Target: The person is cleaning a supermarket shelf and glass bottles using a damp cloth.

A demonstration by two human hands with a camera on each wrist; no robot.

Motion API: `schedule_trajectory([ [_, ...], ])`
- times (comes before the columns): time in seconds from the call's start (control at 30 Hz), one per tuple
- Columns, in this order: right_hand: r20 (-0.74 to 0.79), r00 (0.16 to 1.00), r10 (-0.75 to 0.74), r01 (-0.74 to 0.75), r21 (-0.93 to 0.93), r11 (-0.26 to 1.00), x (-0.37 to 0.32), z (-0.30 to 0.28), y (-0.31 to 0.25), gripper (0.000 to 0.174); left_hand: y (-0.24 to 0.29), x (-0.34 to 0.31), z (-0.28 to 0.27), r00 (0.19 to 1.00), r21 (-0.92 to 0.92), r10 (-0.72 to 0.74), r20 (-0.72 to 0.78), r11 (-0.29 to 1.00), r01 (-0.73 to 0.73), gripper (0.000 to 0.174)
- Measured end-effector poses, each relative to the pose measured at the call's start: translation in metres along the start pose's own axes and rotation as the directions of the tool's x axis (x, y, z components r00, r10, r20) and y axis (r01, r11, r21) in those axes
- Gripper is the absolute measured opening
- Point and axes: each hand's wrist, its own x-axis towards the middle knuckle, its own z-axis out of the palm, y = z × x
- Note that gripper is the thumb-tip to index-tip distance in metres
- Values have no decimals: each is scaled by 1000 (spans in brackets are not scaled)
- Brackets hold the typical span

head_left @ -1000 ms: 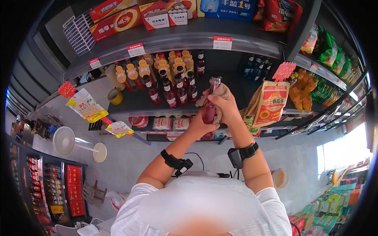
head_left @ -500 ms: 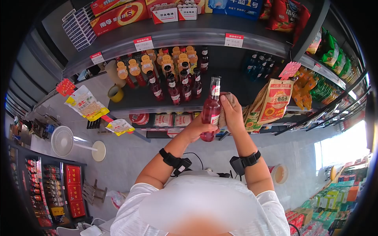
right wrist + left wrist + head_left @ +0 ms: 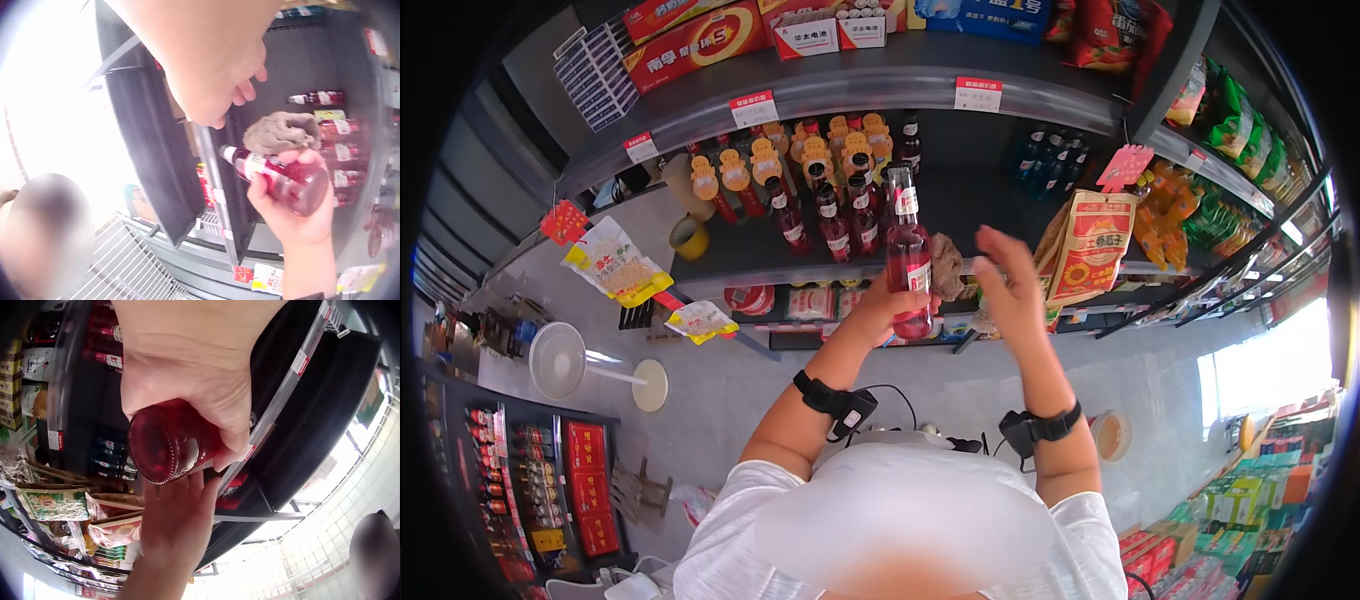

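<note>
My left hand [image 3: 878,312] grips a glass bottle of red drink [image 3: 907,245] around its lower body, its neck up, in front of the shelf. In the left wrist view the round base of the bottle [image 3: 154,445] faces the camera. A crumpled grey-brown cloth [image 3: 946,270] sits against the bottle's right side; the right wrist view has the cloth [image 3: 280,131] at the left hand's fingertips. Apart from both, my right hand [image 3: 1012,290] hovers to the right with its fingers loosely extended and nothing in them.
Several similar red bottles [image 3: 836,225] stand on the shelf behind, beside bottles with orange round tags [image 3: 766,162]. Blue bottles [image 3: 1050,160] are farther right. Hanging seed packets [image 3: 1090,245] are close to the right hand. The upper shelf edge [image 3: 850,102] juts out above.
Earlier both hands were on the bottle with the cloth around it. The right hand has let go of the cloth and moved right; the left hand has shifted the bottle slightly left.
</note>
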Motion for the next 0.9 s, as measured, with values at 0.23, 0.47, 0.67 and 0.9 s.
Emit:
schedule_trajectory([
  [0.23,-245,478,-844,611,-598,519,-16,-111,-147,25,-1,4,-11,1000,28,2,-22,1000,-1,69],
  [0.47,-57,-110,-992,787,-615,-52,-37,-135,-231,29,6,4,-3,997,96,17,-70,995,-10,71],
  [0.67,-78,20,-997,815,-577,62,-32,-131,-233,32,11,2,2,996,98,-9,-90,995,18,72],
  [0.9,-72,-3,-997,837,-545,36,-36,-133,-236,33,8,2,-1,996,106,11,-87,994,-2,74],
])
